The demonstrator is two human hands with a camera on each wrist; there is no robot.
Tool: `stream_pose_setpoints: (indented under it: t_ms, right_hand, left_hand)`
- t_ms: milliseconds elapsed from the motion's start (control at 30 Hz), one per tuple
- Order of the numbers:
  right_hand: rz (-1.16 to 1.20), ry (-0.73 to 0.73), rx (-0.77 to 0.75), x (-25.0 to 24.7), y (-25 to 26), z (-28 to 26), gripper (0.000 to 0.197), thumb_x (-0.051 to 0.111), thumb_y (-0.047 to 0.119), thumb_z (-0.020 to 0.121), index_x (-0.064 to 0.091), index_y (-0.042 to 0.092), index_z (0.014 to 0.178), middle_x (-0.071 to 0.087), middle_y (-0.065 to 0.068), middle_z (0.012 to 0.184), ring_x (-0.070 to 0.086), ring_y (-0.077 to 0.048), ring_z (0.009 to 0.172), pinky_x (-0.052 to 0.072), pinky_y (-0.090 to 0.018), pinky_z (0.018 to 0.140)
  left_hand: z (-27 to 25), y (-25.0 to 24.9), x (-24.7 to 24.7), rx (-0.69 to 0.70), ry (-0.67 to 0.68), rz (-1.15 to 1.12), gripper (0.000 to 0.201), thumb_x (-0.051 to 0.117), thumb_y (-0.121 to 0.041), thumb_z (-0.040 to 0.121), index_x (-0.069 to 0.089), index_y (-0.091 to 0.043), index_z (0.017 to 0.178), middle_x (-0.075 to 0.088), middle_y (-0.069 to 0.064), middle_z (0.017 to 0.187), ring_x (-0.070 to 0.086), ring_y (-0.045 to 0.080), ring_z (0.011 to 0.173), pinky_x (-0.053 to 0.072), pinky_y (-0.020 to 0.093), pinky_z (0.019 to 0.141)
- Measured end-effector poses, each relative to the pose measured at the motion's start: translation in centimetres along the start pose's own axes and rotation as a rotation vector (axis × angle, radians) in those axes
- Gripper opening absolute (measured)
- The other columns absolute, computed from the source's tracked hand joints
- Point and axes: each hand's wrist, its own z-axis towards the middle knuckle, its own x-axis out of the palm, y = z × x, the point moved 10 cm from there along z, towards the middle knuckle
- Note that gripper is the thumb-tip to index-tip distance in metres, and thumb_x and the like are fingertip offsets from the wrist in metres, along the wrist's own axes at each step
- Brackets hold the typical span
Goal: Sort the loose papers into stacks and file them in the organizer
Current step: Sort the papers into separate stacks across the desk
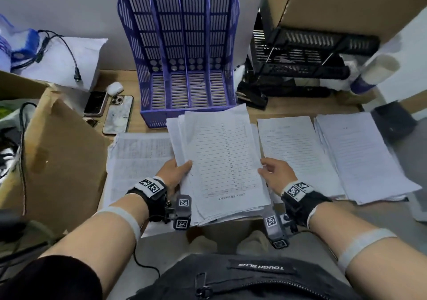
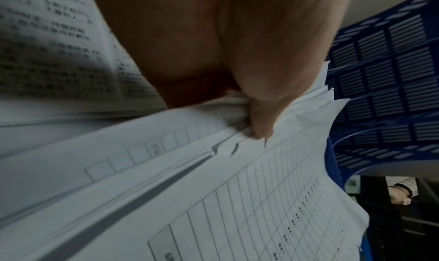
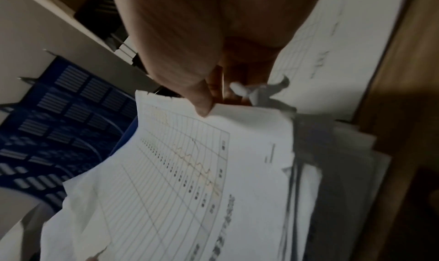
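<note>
Papers held at both side edges, just in front of the organizer.
Left hand (image 1: pixel 176 169) and right hand (image 1: pixel 276 172) have fingers clamped on the paper bundle (image 1: pixel 221 161), its far edge near the blue organizer (image 1: pixel 179 52); three stacks (image 1: pixel 298 151) lie around on the surface (image 1: pixel 136 119).

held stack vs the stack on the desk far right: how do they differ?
The held stack is gripped at its sides by the left hand and right hand; the far-right stack lies flat on the desk, untouched. The held stack's top sheet is a ruled table; the far-right stack's top sheet shows lines of text. The held stack's sheets are fanned and uneven; the far-right stack looks squarer. Both are white printed paper, not yet in the blue organizer.
</note>
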Motion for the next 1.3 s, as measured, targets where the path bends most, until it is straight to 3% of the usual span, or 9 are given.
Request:
stream_pose_setpoints:
  t_ms: [200, 467, 567, 700, 800, 900, 1000, 1167, 1300]
  right_hand:
    - [-0.137, -0.139, 0.119, -1.8, -3.8, 0.0, 0.017, 0.052, 0.012, 0.091, 0.069, 0.015, 0.094, 0.068, -0.002, 0.091, 0.06, -0.022, 0.084, 0.038, -0.02, 0.063]
    - [-0.117, -0.196, 0.029, -4.5, -2.2, 0.4, 0.016, 0.047, 0.009, 0.096, 0.059, 0.018, 0.095, 0.065, -0.005, 0.092, 0.056, -0.022, 0.077, 0.04, -0.025, 0.064]
    - [-0.179, -0.182, -0.119, -5.5, 1.3, 0.4, 0.015, 0.049, 0.013, 0.096, 0.058, 0.024, 0.091, 0.067, 0.0, 0.085, 0.058, -0.017, 0.07, 0.044, -0.026, 0.056]
    - [-0.364, -0.191, -0.395, -6.3, 8.3, -0.3, 0.015, 0.052, 0.017, 0.093, 0.062, 0.028, 0.094, 0.068, 0.008, 0.09, 0.061, -0.017, 0.079, 0.051, -0.032, 0.072]
    - [-0.405, -0.14, -0.557, -5.9, 12.6, -1.0, 0.019, 0.055, 0.017, 0.09, 0.068, 0.028, 0.099, 0.071, 0.006, 0.099, 0.063, -0.021, 0.091, 0.052, -0.034, 0.08]
    - [-0.416, -0.109, -0.63, -5.4, 15.1, -1.6, 0.017, 0.058, 0.021, 0.09, 0.071, 0.027, 0.1, 0.071, 0.006, 0.097, 0.063, -0.018, 0.091, 0.05, -0.031, 0.081]
    - [-0.303, -0.161, -0.544, -6.4, 14.3, -1.2, 0.013, 0.064, 0.033, 0.088, 0.066, 0.031, 0.101, 0.066, 0.012, 0.085, 0.062, -0.012, 0.083, 0.05, -0.029, 0.076]
    - [-0.089, -0.231, -0.242, -8.0, 7.6, 0.8, 0.061, 0.07, 0.047, 0.081, 0.046, 0.023, 0.132, 0.053, 0.0, 0.121, 0.054, -0.015, 0.106, 0.048, -0.035, 0.093]
    - [0.06, 0.079, 0.026, -3.9, 2.1, 1.0, 0.063, 0.067, 0.044, 0.085, 0.041, 0.021, 0.139, 0.057, -0.002, 0.122, 0.057, -0.02, 0.107, 0.048, -0.038, 0.095]
  left_hand:
    - [0.4, 1.4, 0.6, -0.046, 0.008, 0.211, 0.031, 0.06, -0.041, 0.089, 0.064, -0.021, 0.113, 0.071, 0.005, 0.115, 0.067, 0.031, 0.103, 0.051, 0.048, 0.096]
    - [0.6, -1.4, -2.9, 0.044, -0.33, 0.401, 0.055, 0.069, -0.014, 0.084, 0.04, -0.01, 0.13, 0.06, 0.017, 0.119, 0.06, 0.031, 0.099, 0.049, 0.038, 0.09]
    - [-0.6, -6.5, -2.6, 0.29, -0.44, 0.496, 0.075, 0.082, -0.02, 0.073, 0.037, -0.018, 0.133, 0.045, 0.016, 0.13, 0.052, 0.033, 0.116, 0.044, 0.046, 0.103]
    - [-3.9, -15.3, 2.7, 0.705, -0.358, 0.76, 0.106, 0.088, -0.043, 0.064, 0.024, -0.032, 0.149, 0.038, 0.007, 0.142, 0.038, 0.023, 0.131, 0.035, 0.039, 0.112]
    - [-5.3, -19.2, 6.2, 0.847, -0.292, 1.157, 0.073, 0.077, -0.053, 0.073, 0.044, -0.043, 0.137, 0.047, -0.001, 0.14, 0.045, 0.022, 0.13, 0.039, 0.046, 0.108]
    - [-5.1, -19.4, 7.9, 0.773, -0.146, 1.423, 0.025, 0.059, -0.048, 0.092, 0.065, -0.041, 0.115, 0.067, -0.009, 0.118, 0.061, 0.021, 0.112, 0.047, 0.043, 0.097]
    - [-4.9, -18.4, 7.3, 0.68, -0.107, 1.417, 0.02, 0.052, -0.042, 0.097, 0.066, -0.039, 0.111, 0.07, -0.005, 0.111, 0.065, 0.028, 0.103, 0.054, 0.038, 0.078]
    - [-4.5, -17.2, 4.6, 0.674, -0.126, 1.27, 0.008, 0.046, -0.035, 0.1, 0.054, -0.035, 0.102, 0.064, -0.004, 0.09, 0.064, 0.032, 0.089, 0.053, 0.04, 0.072]
    - [-4.3, -17.4, 2.9, 0.718, -0.211, 1.213, 0.019, 0.054, -0.025, 0.098, 0.068, -0.027, 0.11, 0.074, 0.001, 0.104, 0.067, 0.03, 0.095, 0.054, 0.038, 0.079]
